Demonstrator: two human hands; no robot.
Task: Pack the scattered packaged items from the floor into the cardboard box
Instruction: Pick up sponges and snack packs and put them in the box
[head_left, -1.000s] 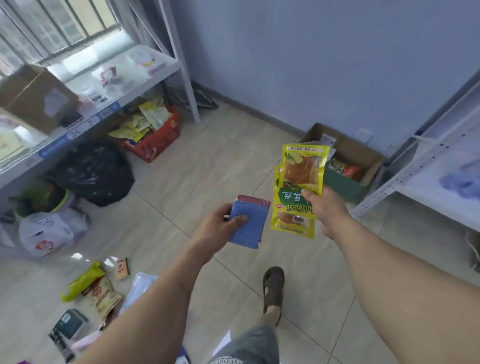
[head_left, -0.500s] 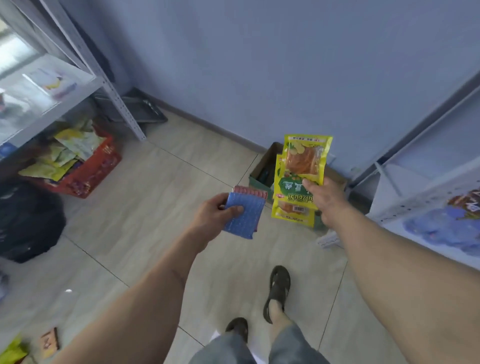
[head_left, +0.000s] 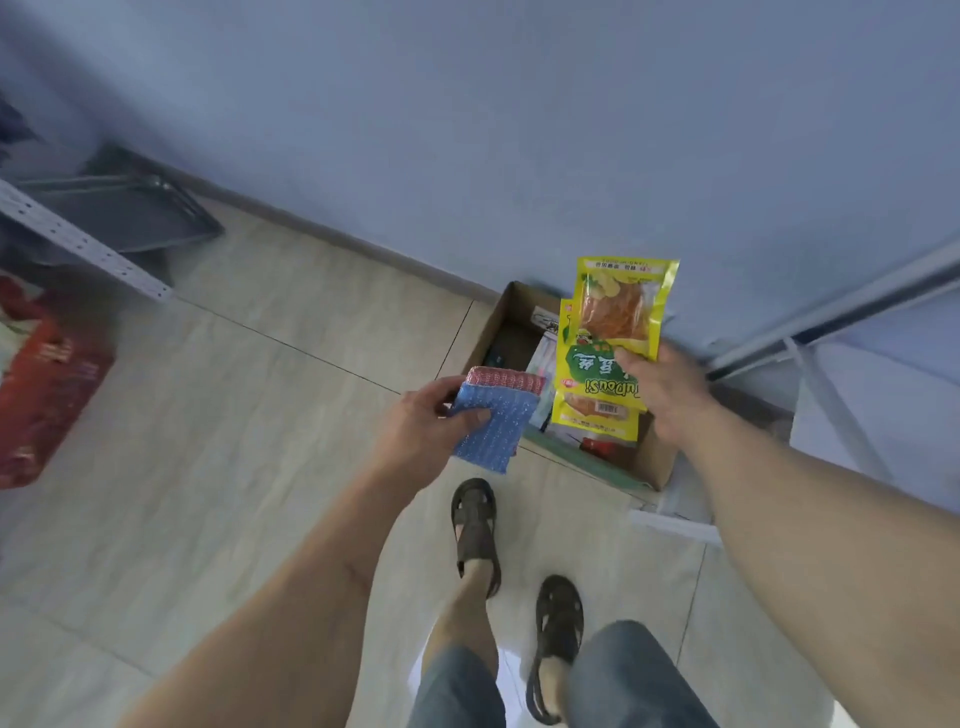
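Observation:
My left hand (head_left: 422, 422) grips a blue and red textured pack (head_left: 493, 421), held just left of the cardboard box (head_left: 655, 457). My right hand (head_left: 660, 387) pinches yellow snack packets (head_left: 608, 353), fanned upright directly over the box. The open box stands on the tiled floor against the blue wall, with several packaged items inside, partly hidden by the packets and my hands.
A red basket (head_left: 47, 395) stands at the far left beside a white shelf leg (head_left: 78, 241). Another white shelf frame (head_left: 831, 306) rises at the right, close to the box. My sandalled feet (head_left: 475, 535) stand just before the box. Dark trays (head_left: 130, 208) lie by the wall.
I have stepped closer to the box and turned right; both hands with their packs now hang over or beside it. The shelf and red basket slid left out of view.

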